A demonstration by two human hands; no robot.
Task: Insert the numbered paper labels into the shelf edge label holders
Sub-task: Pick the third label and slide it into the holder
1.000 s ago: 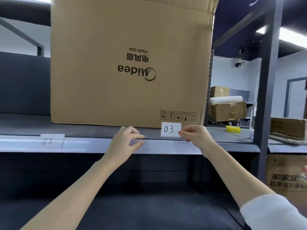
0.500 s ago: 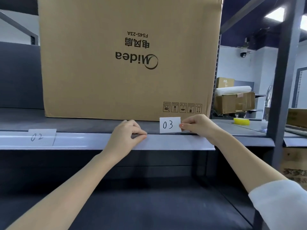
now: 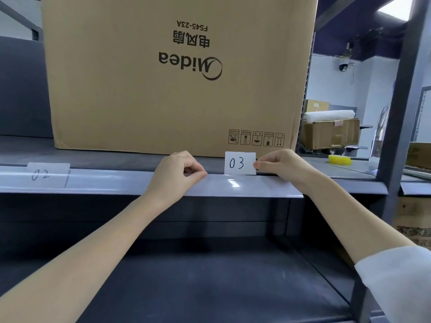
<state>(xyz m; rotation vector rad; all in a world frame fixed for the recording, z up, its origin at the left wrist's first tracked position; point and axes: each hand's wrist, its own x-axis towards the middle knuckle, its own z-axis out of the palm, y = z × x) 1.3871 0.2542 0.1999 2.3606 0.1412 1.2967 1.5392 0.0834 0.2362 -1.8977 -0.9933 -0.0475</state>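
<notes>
A white paper label marked 03 stands upright just above the clear label holder strip on the shelf's front edge. My right hand pinches the label's right edge. My left hand pinches the top lip of the holder strip just left of the label. Another label marked 02 sits in the strip at far left, its top part sticking up above the lip.
A big cardboard box printed upside down stands on the shelf right behind my hands. A grey upright post rises at right. Beyond it are more cardboard boxes and a yellow lid. A lower shelf lies below.
My view has drifted, so the shelf sits further right in the frame. The 03 label has come down a little to the strip's top lip. My left hand stays pinched on the strip.
</notes>
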